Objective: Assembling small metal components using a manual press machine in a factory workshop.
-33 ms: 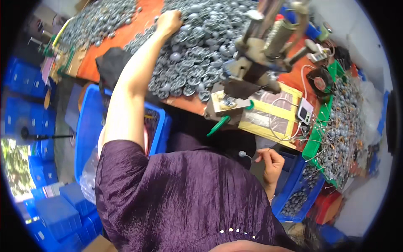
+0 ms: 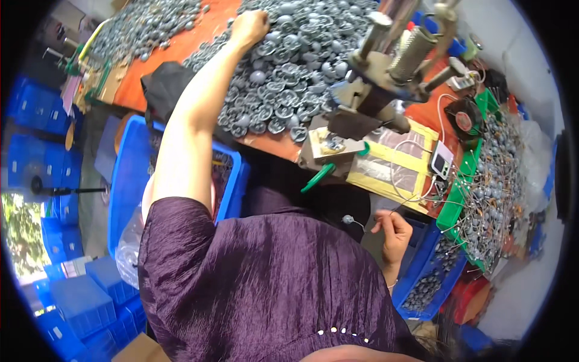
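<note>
My left hand (image 2: 251, 28) reaches far forward over a big heap of grey dome-shaped plastic shells (image 2: 289, 84). Its fingers are curled, and what they hold, if anything, is hidden. Low at my right side, my right hand (image 2: 395, 234) is closed in a pinch. Just left of it hangs a small grey ball (image 2: 348, 219) on a thin pale wire, which runs toward the pinched fingers; the exact grip is too small to see. Between the hands stands a metal hand press (image 2: 374, 90), with a small block (image 2: 329, 145) and green handle (image 2: 318, 177) below it.
A blue tub (image 2: 232, 187) stands under my left arm. At right, a green tray (image 2: 452, 211) holds many grey balls on wires, above a blue bin (image 2: 425, 292) of grey parts. A white power bank (image 2: 441, 160) with cables lies by a yellow-taped board (image 2: 392, 163).
The view has shifted a little, so the bench and press appear slightly lower and farther right. Both hands keep nearly the same pose, the left over the heap and the right pinched.
</note>
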`<state>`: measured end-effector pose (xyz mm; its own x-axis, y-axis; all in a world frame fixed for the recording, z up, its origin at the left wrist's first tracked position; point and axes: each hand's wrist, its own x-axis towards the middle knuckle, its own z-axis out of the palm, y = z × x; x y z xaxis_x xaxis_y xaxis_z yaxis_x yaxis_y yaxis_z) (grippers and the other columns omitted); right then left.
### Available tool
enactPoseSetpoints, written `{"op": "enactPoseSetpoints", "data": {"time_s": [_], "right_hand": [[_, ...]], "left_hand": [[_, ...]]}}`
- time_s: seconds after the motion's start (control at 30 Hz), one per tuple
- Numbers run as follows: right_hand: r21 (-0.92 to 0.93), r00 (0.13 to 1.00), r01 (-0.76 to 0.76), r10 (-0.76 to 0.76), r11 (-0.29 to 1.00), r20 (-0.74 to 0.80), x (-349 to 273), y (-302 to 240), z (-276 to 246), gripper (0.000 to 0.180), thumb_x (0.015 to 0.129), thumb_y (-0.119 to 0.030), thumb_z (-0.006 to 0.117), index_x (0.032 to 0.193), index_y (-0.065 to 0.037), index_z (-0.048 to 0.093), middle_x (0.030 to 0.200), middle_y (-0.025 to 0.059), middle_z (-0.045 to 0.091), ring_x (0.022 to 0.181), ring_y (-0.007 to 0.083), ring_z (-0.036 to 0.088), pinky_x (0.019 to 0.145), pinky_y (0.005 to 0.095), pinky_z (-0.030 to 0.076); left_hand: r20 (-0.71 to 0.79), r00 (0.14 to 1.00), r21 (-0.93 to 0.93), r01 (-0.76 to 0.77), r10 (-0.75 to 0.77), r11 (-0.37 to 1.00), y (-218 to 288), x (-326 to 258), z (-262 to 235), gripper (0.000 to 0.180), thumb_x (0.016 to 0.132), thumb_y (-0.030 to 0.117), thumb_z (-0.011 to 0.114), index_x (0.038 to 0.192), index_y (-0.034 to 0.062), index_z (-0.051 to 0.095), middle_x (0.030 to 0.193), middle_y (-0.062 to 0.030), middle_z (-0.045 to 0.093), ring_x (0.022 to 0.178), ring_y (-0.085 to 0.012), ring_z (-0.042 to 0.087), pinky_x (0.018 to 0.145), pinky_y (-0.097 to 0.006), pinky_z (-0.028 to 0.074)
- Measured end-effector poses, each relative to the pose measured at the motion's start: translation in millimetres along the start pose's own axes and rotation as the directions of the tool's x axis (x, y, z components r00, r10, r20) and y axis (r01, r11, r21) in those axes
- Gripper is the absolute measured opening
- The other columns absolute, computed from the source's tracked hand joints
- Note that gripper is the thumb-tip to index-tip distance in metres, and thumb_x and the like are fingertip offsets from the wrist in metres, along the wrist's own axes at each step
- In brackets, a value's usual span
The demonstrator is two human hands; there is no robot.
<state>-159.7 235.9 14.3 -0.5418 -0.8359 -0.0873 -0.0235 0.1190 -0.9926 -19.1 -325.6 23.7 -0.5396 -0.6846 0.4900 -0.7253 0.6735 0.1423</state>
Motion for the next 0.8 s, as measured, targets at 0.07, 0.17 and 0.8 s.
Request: {"op": "enactPoseSetpoints", "data": {"time_s": [0.07,0.17,0.8], "right_hand": [[0.102,1.000,-0.002,0.003,0.995,-0.015,4.9,-1.2,3.0,0.018,0.091,-0.003,0.051,0.095,0.006,0.065,0.068,0.0048,0.059,0.057,0.0085,0.054,0.055,0.0196,0.041],[0.089,0.996,-0.014,0.006,0.996,0.093,10.0,-3.1,10.1,0.018,0.091,-0.004,0.051,0.096,0.006,0.065,0.069,0.0043,0.058,0.055,0.0081,0.052,0.053,0.0193,0.040],[-0.341,0.796,0.605,-0.547,0.719,0.260,45.4,-31.3,112.9,0.014,0.080,-0.007,0.066,0.069,0.001,0.062,0.057,0.0059,0.053,0.048,0.0116,0.048,0.045,0.0280,0.035]], "left_hand": [[0.012,0.999,-0.031,0.052,-0.052,0.998,1.2,-7.8,-7.1,0.025,0.073,0.021,0.061,0.095,0.0113,0.068,0.088,-0.0140,0.068,0.083,-0.0311,0.065,0.073,-0.042,0.051],[-0.124,0.992,-0.102,-0.023,0.010,0.995,-8.3,-30.4,-21.1,0.022,0.074,0.014,0.060,0.094,0.0081,0.067,0.090,-0.0129,0.066,0.086,-0.0306,0.064,0.075,-0.040,0.051],[0.662,0.730,-0.669,0.475,-0.169,-0.571,158.5,-313.0,-128.7,0.027,0.088,0.003,0.059,0.113,-0.0042,0.056,0.102,-0.0134,0.064,0.090,-0.0217,0.065,0.083,-0.033,0.054]]}}
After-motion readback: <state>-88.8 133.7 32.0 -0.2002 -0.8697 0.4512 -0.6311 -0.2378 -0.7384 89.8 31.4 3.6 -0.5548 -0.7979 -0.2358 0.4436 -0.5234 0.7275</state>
